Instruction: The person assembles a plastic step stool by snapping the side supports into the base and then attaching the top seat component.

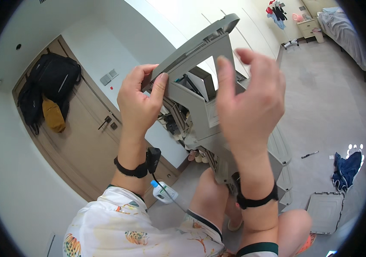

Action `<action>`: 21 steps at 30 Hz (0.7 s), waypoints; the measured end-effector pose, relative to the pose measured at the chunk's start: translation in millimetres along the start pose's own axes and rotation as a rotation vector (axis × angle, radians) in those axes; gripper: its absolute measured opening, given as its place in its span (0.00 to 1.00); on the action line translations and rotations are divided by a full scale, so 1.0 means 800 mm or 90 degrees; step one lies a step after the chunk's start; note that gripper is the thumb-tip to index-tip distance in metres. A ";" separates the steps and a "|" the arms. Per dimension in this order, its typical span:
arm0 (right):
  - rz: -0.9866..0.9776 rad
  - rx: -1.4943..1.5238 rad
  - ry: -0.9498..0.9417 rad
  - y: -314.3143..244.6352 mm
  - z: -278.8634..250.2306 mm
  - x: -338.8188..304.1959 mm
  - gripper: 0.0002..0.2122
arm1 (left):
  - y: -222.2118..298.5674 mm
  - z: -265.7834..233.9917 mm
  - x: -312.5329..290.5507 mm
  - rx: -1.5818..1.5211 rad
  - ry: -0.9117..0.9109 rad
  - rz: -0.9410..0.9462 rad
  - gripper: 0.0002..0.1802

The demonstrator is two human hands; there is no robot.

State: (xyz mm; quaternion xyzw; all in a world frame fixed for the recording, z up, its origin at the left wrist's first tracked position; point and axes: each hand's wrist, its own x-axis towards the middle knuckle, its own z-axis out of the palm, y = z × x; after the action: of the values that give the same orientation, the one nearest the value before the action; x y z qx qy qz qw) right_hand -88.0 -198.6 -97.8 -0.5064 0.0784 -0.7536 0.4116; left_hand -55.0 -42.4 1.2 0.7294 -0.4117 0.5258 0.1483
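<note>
A large grey plastic frame (198, 115), with a window-like opening and a thick rim along its top, stands tilted in front of me; it looks like part of a folding storage box. My left hand (142, 96) grips its upper left edge, thumb on the near face and fingers behind the rim. My right hand (251, 96), slightly blurred, is raised before the right side of the frame. Its thumb and fingers are apart with nothing between them; whether the palm touches the frame is hidden. More grey panels (279, 147) show below, beside my knees.
A flat grey panel (326, 213), dark blue cloth (346, 170) and a pen (310, 154) lie on the floor at right. A white bottle with a blue cap (165, 192) stands near my left knee. Bags (54, 77) hang on the wooden door (86, 145). A bed (348, 32) stands far right.
</note>
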 end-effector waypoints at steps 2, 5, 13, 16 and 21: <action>0.106 0.037 0.004 0.019 0.002 0.013 0.16 | 0.004 0.003 0.006 -0.002 -0.008 0.032 0.13; 0.301 0.299 -0.171 0.034 0.001 0.023 0.19 | 0.026 0.014 0.016 -0.103 -0.062 0.010 0.18; 0.238 0.316 -0.187 0.029 0.018 0.010 0.12 | 0.062 0.065 0.039 -0.024 0.011 0.111 0.20; 0.273 0.316 -0.189 0.022 0.014 0.016 0.11 | 0.058 0.073 0.044 -0.162 0.048 0.059 0.17; 0.228 0.290 -0.167 0.029 0.016 0.020 0.11 | 0.059 0.075 0.050 -0.133 0.035 0.059 0.15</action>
State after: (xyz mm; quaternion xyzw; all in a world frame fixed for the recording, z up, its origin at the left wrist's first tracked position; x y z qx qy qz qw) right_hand -67.2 -221.0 -92.7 -0.4722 -0.0579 -0.5959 0.6470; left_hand -47.7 -128.8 2.3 0.6756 -0.4934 0.5060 0.2100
